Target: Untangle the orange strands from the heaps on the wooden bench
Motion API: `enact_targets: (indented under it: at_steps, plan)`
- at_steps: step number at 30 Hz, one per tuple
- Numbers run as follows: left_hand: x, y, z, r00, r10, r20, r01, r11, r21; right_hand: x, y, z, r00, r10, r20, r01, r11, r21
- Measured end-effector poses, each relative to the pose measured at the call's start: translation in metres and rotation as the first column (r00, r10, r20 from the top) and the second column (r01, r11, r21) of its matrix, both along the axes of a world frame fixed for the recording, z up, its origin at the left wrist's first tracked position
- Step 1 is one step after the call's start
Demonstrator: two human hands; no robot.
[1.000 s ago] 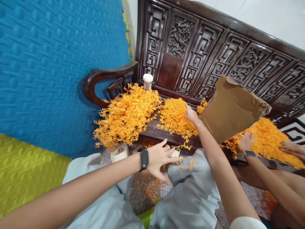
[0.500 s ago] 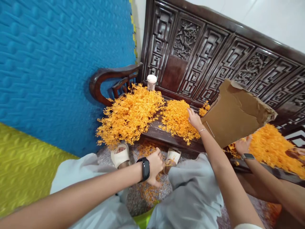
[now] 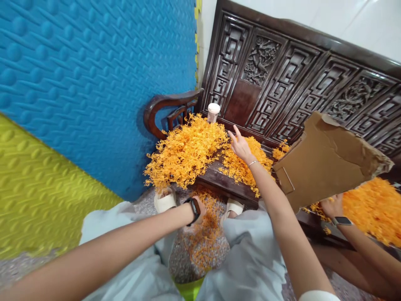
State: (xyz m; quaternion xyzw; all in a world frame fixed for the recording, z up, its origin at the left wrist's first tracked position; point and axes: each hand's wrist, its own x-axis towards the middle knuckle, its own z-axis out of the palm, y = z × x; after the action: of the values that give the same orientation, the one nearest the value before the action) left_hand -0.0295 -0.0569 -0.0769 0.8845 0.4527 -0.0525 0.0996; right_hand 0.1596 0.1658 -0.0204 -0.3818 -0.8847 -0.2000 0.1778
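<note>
A dark carved wooden bench (image 3: 282,75) stands against a wall padded in blue (image 3: 94,75) and yellow-green foam (image 3: 46,184), and its seat serves as the counter (image 3: 224,184) for heaps of orange sprigs. The right hand (image 3: 240,146) is raised over that counter with its fingers (image 3: 235,133) spread wide and holding nothing, the palm turned down just above the seam between two heaps: a large loose pile of orange sprigs (image 3: 188,152) to its left, spilling over the counter's front edge, and a flatter middle pile (image 3: 247,165) beneath and behind the wrist, which wears a thin bracelet (image 3: 252,162). The left hand (image 3: 200,207), with a black smartwatch (image 3: 194,206) at the wrist, is lowered in front of the counter's edge into the sprigs scattered on the floor (image 3: 203,238); its fingers are hidden among them, so I cannot tell whether they are closed on anything. Either side of that hand are two pale sandals (image 3: 165,202), and nearer the camera are the person's light grey trouser legs (image 3: 250,263). At the back of the counter, beside the curved armrest (image 3: 169,104), stands a small white-lidded jar (image 3: 213,113). To the right a torn piece of brown cardboard (image 3: 328,163) is tilted above a third orange heap (image 3: 372,209), where another person's hand (image 3: 332,207), wearing a watch, rests at the edge of the sprigs.
</note>
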Motion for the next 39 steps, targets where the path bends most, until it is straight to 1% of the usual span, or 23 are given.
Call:
enact_targets:
  at_steps: [2, 4, 6, 7, 8, 10, 13, 15, 18, 20, 21, 23, 24, 25, 26, 28, 29, 31, 33, 35, 36, 37, 39]
  plan:
    - [-0.008, 0.016, 0.016, 0.997, 0.029, -0.068, -0.029, 1.0, 0.001, -0.025, 0.0, 0.006, 0.994, 0.107, 0.03, -0.106, 0.994, -0.011]
    - [-0.017, 0.031, 0.032, 0.991, 0.091, -0.097, -0.086, 0.995, 0.056, -0.05, -0.004, 0.011, 0.961, 0.238, 0.144, -0.235, 0.971, -0.034]
    - [-0.025, 0.044, 0.047, 0.98, 0.173, -0.099, -0.159, 0.979, 0.129, -0.073, -0.01, 0.014, 0.887, 0.354, 0.295, -0.351, 0.934, -0.066]
    - [-0.028, 0.05, 0.054, 0.974, 0.207, -0.092, -0.19, 0.968, 0.163, -0.083, -0.012, 0.014, 0.848, 0.393, 0.357, -0.391, 0.917, -0.08]
    - [-0.031, 0.054, 0.059, 0.968, 0.236, -0.082, -0.218, 0.958, 0.187, -0.092, -0.015, 0.012, 0.816, 0.416, 0.402, -0.416, 0.905, -0.091]
    - [-0.035, 0.063, 0.067, 0.956, 0.288, -0.058, -0.269, 0.937, 0.222, -0.107, -0.018, 0.007, 0.787, 0.424, 0.448, -0.428, 0.898, -0.099]
    - [-0.039, 0.073, 0.069, 0.927, 0.373, -0.026, -0.356, 0.902, 0.243, -0.121, -0.019, 0.002, 0.779, 0.418, 0.468, -0.419, 0.902, -0.107]
    - [-0.04, 0.08, 0.064, 0.9, 0.436, -0.014, -0.422, 0.877, 0.231, -0.125, -0.018, 0.005, 0.804, 0.408, 0.433, -0.41, 0.907, -0.094]
    - [-0.038, 0.092, 0.054, 0.857, 0.515, 0.004, -0.506, 0.84, 0.198, -0.125, -0.017, 0.02, 0.9, 0.321, 0.294, -0.315, 0.947, -0.071]
    - [-0.035, 0.101, 0.049, 0.837, 0.547, 0.029, -0.542, 0.82, 0.186, -0.124, -0.015, 0.032, 0.955, 0.245, 0.165, -0.23, 0.968, -0.104]
    - [-0.033, 0.105, 0.047, 0.83, 0.557, 0.044, -0.555, 0.812, 0.182, -0.123, -0.014, 0.039, 0.972, 0.218, 0.086, -0.206, 0.969, -0.136]
    - [-0.029, 0.113, 0.046, 0.814, 0.576, 0.073, -0.58, 0.796, 0.174, -0.121, -0.009, 0.05, 0.973, 0.196, -0.125, -0.219, 0.951, -0.22]
    - [-0.027, 0.117, 0.046, 0.805, 0.587, 0.086, -0.592, 0.788, 0.17, -0.12, -0.007, 0.056, 0.949, 0.186, -0.255, -0.252, 0.934, -0.255]
    - [-0.026, 0.12, 0.045, 0.798, 0.595, 0.097, -0.602, 0.781, 0.167, -0.12, -0.004, 0.061, 0.903, 0.17, -0.393, -0.294, 0.914, -0.279]
    - [-0.025, 0.123, 0.044, 0.794, 0.598, 0.106, -0.607, 0.777, 0.166, -0.119, -0.002, 0.066, 0.836, 0.147, -0.529, -0.341, 0.894, -0.291]
    - [-0.024, 0.128, 0.041, 0.791, 0.597, 0.134, -0.612, 0.771, 0.178, -0.118, 0.001, 0.078, 0.663, 0.082, -0.744, -0.436, 0.851, -0.294]
    - [-0.024, 0.129, 0.04, 0.789, 0.594, 0.159, -0.615, 0.765, 0.19, -0.118, 0.002, 0.084, 0.573, 0.045, -0.818, -0.482, 0.826, -0.293]
    - [-0.022, 0.132, 0.038, 0.777, 0.587, 0.229, -0.628, 0.75, 0.207, -0.118, 0.003, 0.095, 0.409, -0.03, -0.912, -0.576, 0.767, -0.284]
    - [-0.021, 0.133, 0.038, 0.756, 0.574, 0.314, -0.646, 0.732, 0.218, -0.118, 0.003, 0.104, 0.291, -0.084, -0.953, -0.647, 0.717, -0.261]
    - [-0.021, 0.136, 0.042, 0.73, 0.549, 0.407, -0.668, 0.699, 0.254, -0.119, 0.003, 0.11, 0.225, -0.109, -0.968, -0.693, 0.681, -0.238]
    - [-0.022, 0.137, 0.045, 0.706, 0.538, 0.462, -0.69, 0.669, 0.276, -0.119, 0.002, 0.113, 0.208, -0.114, -0.971, -0.711, 0.664, -0.23]
    - [-0.023, 0.139, 0.049, 0.671, 0.53, 0.518, -0.721, 0.629, 0.289, -0.12, 0.001, 0.115, 0.197, -0.118, -0.973, -0.726, 0.65, -0.226]
    - [-0.028, 0.142, 0.055, 0.58, 0.528, 0.62, -0.792, 0.544, 0.276, -0.121, -0.002, 0.118, 0.189, -0.119, -0.975, -0.741, 0.634, -0.222]
